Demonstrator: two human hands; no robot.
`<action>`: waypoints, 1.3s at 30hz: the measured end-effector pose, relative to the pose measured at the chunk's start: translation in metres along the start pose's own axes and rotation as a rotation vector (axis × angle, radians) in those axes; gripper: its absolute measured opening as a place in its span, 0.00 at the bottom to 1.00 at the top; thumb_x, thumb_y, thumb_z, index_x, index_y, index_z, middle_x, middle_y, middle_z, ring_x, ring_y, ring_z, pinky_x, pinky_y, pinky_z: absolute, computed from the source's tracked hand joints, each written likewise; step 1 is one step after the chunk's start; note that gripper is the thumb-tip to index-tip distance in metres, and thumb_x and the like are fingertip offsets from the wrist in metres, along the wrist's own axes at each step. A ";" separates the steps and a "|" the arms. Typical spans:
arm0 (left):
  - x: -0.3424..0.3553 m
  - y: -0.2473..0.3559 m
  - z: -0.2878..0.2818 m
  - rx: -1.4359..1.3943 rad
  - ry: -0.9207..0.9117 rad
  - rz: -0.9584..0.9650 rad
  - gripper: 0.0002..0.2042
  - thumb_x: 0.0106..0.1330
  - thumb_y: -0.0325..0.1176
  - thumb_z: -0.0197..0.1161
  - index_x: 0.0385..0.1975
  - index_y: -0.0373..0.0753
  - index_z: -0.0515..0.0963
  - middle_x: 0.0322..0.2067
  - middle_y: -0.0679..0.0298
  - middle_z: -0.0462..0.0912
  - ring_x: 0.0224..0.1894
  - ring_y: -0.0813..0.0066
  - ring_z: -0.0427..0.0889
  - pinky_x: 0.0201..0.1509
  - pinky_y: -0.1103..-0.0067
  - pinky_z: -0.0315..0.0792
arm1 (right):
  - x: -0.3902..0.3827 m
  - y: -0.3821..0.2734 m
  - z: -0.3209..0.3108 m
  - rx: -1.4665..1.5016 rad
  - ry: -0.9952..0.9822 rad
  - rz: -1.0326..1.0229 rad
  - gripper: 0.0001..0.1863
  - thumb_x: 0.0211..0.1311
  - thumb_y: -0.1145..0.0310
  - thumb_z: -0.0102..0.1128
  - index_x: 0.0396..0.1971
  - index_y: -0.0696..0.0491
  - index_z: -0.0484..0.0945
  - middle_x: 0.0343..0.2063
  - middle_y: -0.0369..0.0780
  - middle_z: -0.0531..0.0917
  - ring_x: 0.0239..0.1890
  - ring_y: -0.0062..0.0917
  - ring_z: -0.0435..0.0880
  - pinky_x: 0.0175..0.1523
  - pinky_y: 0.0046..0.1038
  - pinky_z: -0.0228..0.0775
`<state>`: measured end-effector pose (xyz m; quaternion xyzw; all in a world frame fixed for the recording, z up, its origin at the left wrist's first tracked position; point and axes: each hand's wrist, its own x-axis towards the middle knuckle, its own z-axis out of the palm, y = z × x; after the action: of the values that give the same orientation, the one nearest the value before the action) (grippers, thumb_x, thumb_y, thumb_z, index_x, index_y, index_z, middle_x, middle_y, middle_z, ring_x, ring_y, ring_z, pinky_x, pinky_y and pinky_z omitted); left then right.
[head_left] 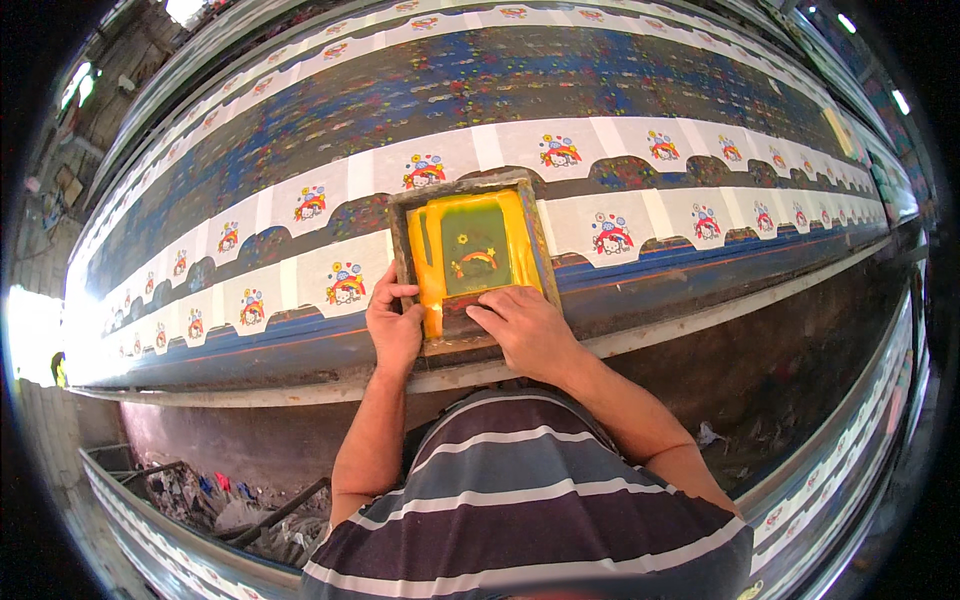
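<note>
Your left hand (396,320) clasps the left side of the screen frame (465,186) lying on the long table (660,298), while your right hand (524,325), set apart, seemingly grips a squeegee (460,313) inside the near end.

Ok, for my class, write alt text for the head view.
A person's left hand holds a yellow-smeared framed screen while the right hand grips a dark bar at its near end; rows of white pieces with colorful prints line the table.
</note>
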<state>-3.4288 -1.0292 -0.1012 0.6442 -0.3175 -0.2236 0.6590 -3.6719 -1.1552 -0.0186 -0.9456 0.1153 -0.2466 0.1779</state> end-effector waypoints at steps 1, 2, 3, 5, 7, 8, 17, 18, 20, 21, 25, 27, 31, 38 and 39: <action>0.001 -0.002 0.000 0.047 -0.006 0.027 0.19 0.56 0.06 0.66 0.43 0.36 0.86 0.82 0.40 0.73 0.84 0.50 0.73 0.86 0.63 0.67 | 0.006 0.001 0.001 0.010 -0.053 0.011 0.23 0.64 0.76 0.67 0.61 0.56 0.87 0.53 0.45 0.88 0.60 0.45 0.87 0.68 0.47 0.78; 0.002 -0.003 -0.001 0.101 -0.003 0.033 0.19 0.56 0.07 0.66 0.43 0.37 0.86 0.81 0.40 0.74 0.83 0.50 0.74 0.86 0.62 0.67 | 0.010 0.003 0.000 0.022 -0.061 0.018 0.24 0.64 0.77 0.67 0.61 0.57 0.87 0.53 0.46 0.88 0.60 0.46 0.87 0.68 0.47 0.78; 0.002 -0.005 -0.001 0.140 0.024 0.042 0.19 0.55 0.08 0.67 0.43 0.38 0.86 0.79 0.38 0.76 0.83 0.49 0.75 0.85 0.62 0.67 | 0.013 0.007 -0.004 0.044 -0.083 0.033 0.24 0.63 0.78 0.67 0.61 0.57 0.87 0.53 0.47 0.89 0.60 0.47 0.87 0.68 0.47 0.78; 0.002 -0.008 0.000 0.166 0.026 0.085 0.18 0.54 0.10 0.69 0.42 0.38 0.87 0.77 0.38 0.78 0.81 0.47 0.77 0.86 0.62 0.67 | 0.017 0.011 -0.011 0.093 -0.101 0.045 0.24 0.63 0.79 0.65 0.60 0.58 0.87 0.53 0.48 0.89 0.59 0.48 0.87 0.68 0.47 0.78; 0.001 -0.008 0.001 0.235 0.042 0.116 0.17 0.54 0.12 0.69 0.41 0.39 0.87 0.75 0.38 0.79 0.80 0.46 0.78 0.85 0.61 0.67 | 0.017 0.009 -0.021 0.148 -0.098 0.038 0.23 0.62 0.81 0.63 0.59 0.58 0.87 0.53 0.48 0.89 0.59 0.47 0.87 0.67 0.47 0.79; 0.000 -0.008 0.003 0.243 0.050 0.137 0.17 0.54 0.12 0.70 0.41 0.39 0.87 0.75 0.39 0.80 0.79 0.45 0.78 0.85 0.61 0.67 | 0.015 0.006 -0.023 0.148 -0.114 0.045 0.23 0.62 0.82 0.62 0.58 0.59 0.87 0.54 0.48 0.89 0.59 0.48 0.87 0.68 0.47 0.79; -0.002 -0.005 0.009 0.247 0.050 0.148 0.12 0.57 0.15 0.71 0.37 0.41 0.85 0.76 0.40 0.78 0.78 0.43 0.76 0.83 0.58 0.67 | 0.020 0.016 -0.002 0.029 -0.018 0.028 0.25 0.60 0.85 0.62 0.58 0.59 0.88 0.53 0.49 0.90 0.60 0.50 0.87 0.68 0.48 0.80; -0.002 -0.005 0.009 0.255 0.048 0.150 0.12 0.57 0.15 0.72 0.37 0.41 0.85 0.75 0.41 0.78 0.76 0.42 0.77 0.81 0.57 0.67 | 0.029 0.027 0.001 0.023 -0.003 0.018 0.25 0.60 0.85 0.62 0.59 0.59 0.88 0.53 0.49 0.90 0.60 0.50 0.87 0.68 0.48 0.80; -0.002 -0.007 0.010 0.271 0.061 0.177 0.11 0.57 0.16 0.71 0.35 0.41 0.85 0.75 0.40 0.78 0.74 0.41 0.77 0.81 0.57 0.67 | 0.050 0.047 0.006 0.005 0.000 0.026 0.26 0.60 0.86 0.62 0.59 0.59 0.88 0.54 0.49 0.90 0.61 0.50 0.87 0.68 0.48 0.80; -0.002 -0.008 0.011 0.268 0.061 0.172 0.11 0.57 0.16 0.71 0.35 0.41 0.85 0.74 0.40 0.78 0.74 0.42 0.77 0.80 0.56 0.67 | 0.063 0.056 0.007 -0.011 -0.010 0.040 0.26 0.60 0.87 0.62 0.59 0.59 0.87 0.54 0.50 0.90 0.61 0.51 0.87 0.69 0.48 0.80; -0.002 -0.006 0.013 0.271 0.063 0.194 0.11 0.55 0.15 0.69 0.34 0.41 0.85 0.74 0.38 0.78 0.73 0.40 0.78 0.79 0.55 0.67 | 0.109 0.087 0.004 -0.013 -0.030 0.083 0.28 0.59 0.89 0.65 0.61 0.59 0.86 0.58 0.51 0.90 0.65 0.52 0.86 0.73 0.47 0.78; -0.001 -0.004 0.013 0.286 0.062 0.218 0.12 0.55 0.15 0.68 0.34 0.41 0.86 0.73 0.37 0.78 0.73 0.40 0.78 0.78 0.55 0.67 | 0.125 0.097 0.003 -0.016 -0.032 0.093 0.28 0.60 0.89 0.65 0.61 0.58 0.87 0.59 0.51 0.89 0.66 0.52 0.85 0.73 0.48 0.77; -0.001 -0.002 0.013 0.286 0.063 0.252 0.12 0.54 0.15 0.68 0.34 0.41 0.86 0.72 0.36 0.79 0.72 0.38 0.77 0.77 0.54 0.67 | 0.126 0.098 0.005 -0.034 -0.066 0.091 0.29 0.58 0.90 0.61 0.60 0.57 0.88 0.57 0.49 0.90 0.65 0.51 0.86 0.73 0.50 0.77; -0.002 0.000 0.016 0.257 0.081 0.233 0.14 0.55 0.13 0.68 0.35 0.42 0.87 0.73 0.37 0.78 0.70 0.37 0.77 0.76 0.54 0.67 | 0.075 0.048 0.000 -0.023 -0.152 0.071 0.30 0.55 0.89 0.61 0.59 0.56 0.88 0.55 0.48 0.90 0.61 0.50 0.86 0.70 0.49 0.78; -0.003 0.000 0.016 0.260 0.078 0.225 0.14 0.55 0.13 0.68 0.36 0.42 0.87 0.73 0.37 0.78 0.71 0.37 0.77 0.77 0.54 0.67 | 0.066 0.038 -0.003 -0.024 -0.150 0.052 0.30 0.55 0.87 0.62 0.60 0.55 0.88 0.55 0.47 0.90 0.60 0.49 0.86 0.68 0.49 0.77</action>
<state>-3.4424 -1.0383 -0.1017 0.6926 -0.3879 -0.0802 0.6029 -3.6222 -1.2105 -0.0031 -0.9603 0.1291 -0.1689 0.1809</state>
